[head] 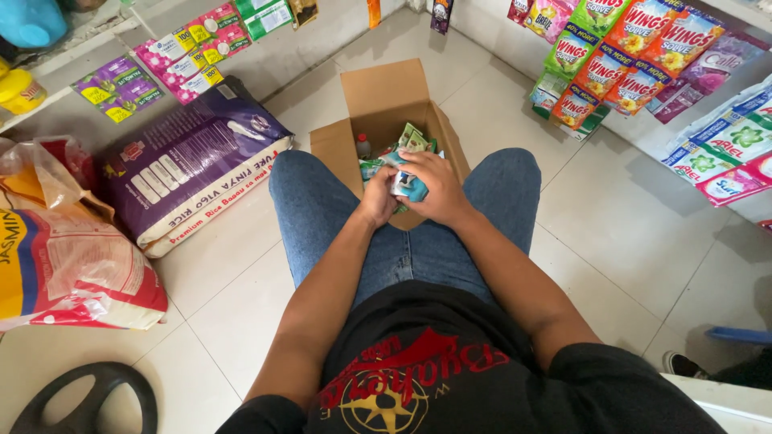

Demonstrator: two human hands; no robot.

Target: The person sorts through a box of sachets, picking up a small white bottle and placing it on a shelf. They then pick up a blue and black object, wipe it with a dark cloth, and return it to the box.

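My left hand [378, 199] and right hand [430, 186] are closed together around a small bundle of soft blue-and-white plastic sachets [408, 186], held between my knees, right over the near edge of the open brown cardboard box [384, 100] on the tiled floor. My right hand wraps over the top of the bundle; my left pinches it from the side.

The sachets look slick and loose, so I judge one could slide out of the stack if my fingers ease off, and drop on the floor rather than into the box. Just beyond my hands, inside the box, lie green sachets [414, 137] and a small bottle with a red cap [363, 146]; a careless drop could knock that bottle over.
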